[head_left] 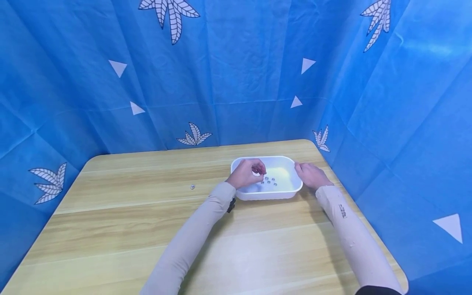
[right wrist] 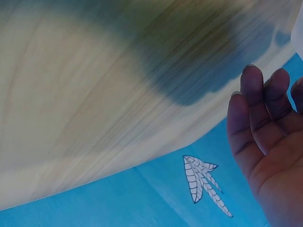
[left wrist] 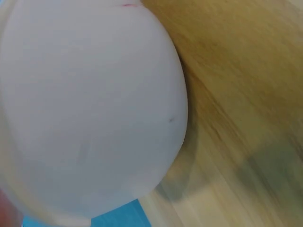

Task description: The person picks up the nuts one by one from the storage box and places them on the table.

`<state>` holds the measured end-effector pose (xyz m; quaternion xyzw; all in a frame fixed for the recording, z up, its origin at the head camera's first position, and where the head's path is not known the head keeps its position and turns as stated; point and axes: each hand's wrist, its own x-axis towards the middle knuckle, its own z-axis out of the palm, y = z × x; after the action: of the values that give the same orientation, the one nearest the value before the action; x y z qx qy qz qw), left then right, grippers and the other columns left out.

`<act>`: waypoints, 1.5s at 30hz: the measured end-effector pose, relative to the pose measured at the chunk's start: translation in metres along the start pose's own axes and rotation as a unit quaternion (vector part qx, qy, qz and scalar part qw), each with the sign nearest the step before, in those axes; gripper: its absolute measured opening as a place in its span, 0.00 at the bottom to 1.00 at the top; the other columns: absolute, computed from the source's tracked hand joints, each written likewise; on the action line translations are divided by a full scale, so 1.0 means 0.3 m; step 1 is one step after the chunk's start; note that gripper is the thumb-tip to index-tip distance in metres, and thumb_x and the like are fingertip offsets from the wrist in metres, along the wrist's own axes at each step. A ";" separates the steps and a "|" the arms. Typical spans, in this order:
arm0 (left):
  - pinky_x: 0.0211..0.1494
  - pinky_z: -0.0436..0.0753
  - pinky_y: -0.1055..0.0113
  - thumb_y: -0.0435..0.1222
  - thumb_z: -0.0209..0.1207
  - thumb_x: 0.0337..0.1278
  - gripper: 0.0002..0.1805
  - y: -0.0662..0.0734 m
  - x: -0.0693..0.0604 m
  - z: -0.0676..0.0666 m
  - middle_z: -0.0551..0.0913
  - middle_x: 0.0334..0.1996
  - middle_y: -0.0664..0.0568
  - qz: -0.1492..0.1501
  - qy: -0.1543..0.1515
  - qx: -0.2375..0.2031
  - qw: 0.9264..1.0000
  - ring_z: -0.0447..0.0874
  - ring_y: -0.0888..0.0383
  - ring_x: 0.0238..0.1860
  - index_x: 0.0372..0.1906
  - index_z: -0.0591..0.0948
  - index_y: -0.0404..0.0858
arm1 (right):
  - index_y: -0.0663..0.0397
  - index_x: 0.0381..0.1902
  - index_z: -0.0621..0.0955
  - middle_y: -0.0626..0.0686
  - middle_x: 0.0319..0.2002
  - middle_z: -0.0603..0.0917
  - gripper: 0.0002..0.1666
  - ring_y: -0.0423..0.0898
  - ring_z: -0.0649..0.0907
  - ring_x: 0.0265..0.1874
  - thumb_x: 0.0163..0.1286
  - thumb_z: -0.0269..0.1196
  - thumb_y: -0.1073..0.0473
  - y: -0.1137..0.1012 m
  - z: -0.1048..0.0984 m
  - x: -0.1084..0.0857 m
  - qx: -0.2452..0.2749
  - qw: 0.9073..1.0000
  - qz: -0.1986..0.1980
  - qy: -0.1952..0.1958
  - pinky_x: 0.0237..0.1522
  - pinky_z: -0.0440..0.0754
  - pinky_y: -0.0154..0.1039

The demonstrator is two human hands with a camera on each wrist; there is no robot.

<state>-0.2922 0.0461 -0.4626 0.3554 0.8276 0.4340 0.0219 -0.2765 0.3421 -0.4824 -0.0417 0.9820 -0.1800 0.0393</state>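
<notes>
A white tray (head_left: 269, 196) stands near the table's far right part, with several small shiny pieces (head_left: 268, 182) on its floor. Over its left side reaches the left hand (head_left: 246, 173), thumb and forefinger curled close together above the pieces; whether anything is between them is too small to tell. At the tray's right end, the right hand (head_left: 312, 175) grips the rim. In the left wrist view the tray's outer wall (left wrist: 94, 104) fills much of the picture. The right wrist view shows the right hand (right wrist: 274, 137) with its outer fingers loosely bent beside the tray (right wrist: 298, 35).
One small shiny piece (head_left: 192, 187) lies on the wooden table (head_left: 121, 221), left of the tray. A blue curtain (head_left: 250, 119) with white leaf and triangle prints hangs behind the table and along its right side.
</notes>
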 end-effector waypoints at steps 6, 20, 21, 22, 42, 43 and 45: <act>0.52 0.86 0.68 0.25 0.68 0.55 0.08 0.000 -0.022 -0.027 0.91 0.38 0.46 0.005 0.008 -0.021 1.000 0.88 0.57 0.41 0.39 0.86 0.37 | 0.67 0.66 0.77 0.70 0.65 0.80 0.49 0.71 0.77 0.66 0.82 0.25 0.36 0.002 0.000 0.000 -0.003 1.000 -0.002 -0.002 0.69 0.74 0.67; 0.46 0.82 0.67 0.28 0.68 0.56 0.11 -0.023 -0.102 -0.105 0.92 0.39 0.52 0.008 0.044 -0.021 0.999 0.87 0.61 0.42 0.43 0.86 0.41 | 0.66 0.64 0.78 0.70 0.63 0.81 0.47 0.70 0.78 0.64 0.83 0.26 0.37 0.011 0.008 0.010 -0.003 1.000 0.003 0.000 0.68 0.75 0.67; 0.46 0.81 0.67 0.28 0.68 0.56 0.12 -0.024 -0.108 -0.111 0.92 0.39 0.52 0.008 0.046 -0.022 0.999 0.87 0.61 0.43 0.45 0.86 0.41 | 0.67 0.64 0.78 0.70 0.64 0.80 0.48 0.70 0.78 0.65 0.82 0.25 0.36 0.012 0.008 0.010 -0.003 1.000 0.003 -0.001 0.68 0.74 0.67; 0.45 0.81 0.67 0.28 0.68 0.56 0.13 -0.025 -0.114 -0.118 0.92 0.39 0.53 0.007 0.048 -0.024 0.999 0.87 0.61 0.43 0.46 0.85 0.41 | 0.67 0.64 0.78 0.70 0.64 0.80 0.49 0.70 0.78 0.65 0.82 0.24 0.36 0.013 0.008 0.010 -0.004 1.000 0.002 -0.001 0.68 0.74 0.67; 0.42 0.80 0.67 0.26 0.68 0.56 0.16 -0.048 -0.214 -0.201 0.91 0.40 0.49 -0.010 0.068 -0.022 0.997 0.87 0.58 0.42 0.49 0.84 0.41 | 0.67 0.65 0.77 0.70 0.64 0.80 0.51 0.71 0.78 0.65 0.82 0.22 0.35 -0.006 -0.006 -0.002 -0.007 1.000 -0.003 -0.005 0.68 0.74 0.67; 0.41 0.80 0.67 0.26 0.68 0.56 0.16 -0.049 -0.218 -0.205 0.91 0.40 0.49 -0.008 0.069 -0.021 0.997 0.87 0.58 0.42 0.48 0.84 0.41 | 0.67 0.65 0.77 0.70 0.64 0.80 0.50 0.71 0.78 0.65 0.82 0.23 0.35 -0.007 -0.006 -0.002 -0.005 1.000 -0.003 -0.004 0.68 0.75 0.67; 0.41 0.80 0.67 0.26 0.69 0.56 0.16 -0.050 -0.228 -0.214 0.91 0.40 0.50 -0.008 0.070 -0.021 0.997 0.87 0.57 0.42 0.48 0.84 0.41 | 0.66 0.64 0.78 0.70 0.64 0.80 0.48 0.71 0.78 0.65 0.83 0.24 0.37 -0.007 -0.006 -0.002 -0.005 1.000 -0.005 -0.005 0.67 0.75 0.67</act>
<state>-0.2720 -0.0461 -0.4523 0.3170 0.8207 0.4747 -0.0252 -0.2759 0.3409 -0.4798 -0.0476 0.9825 -0.1749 0.0434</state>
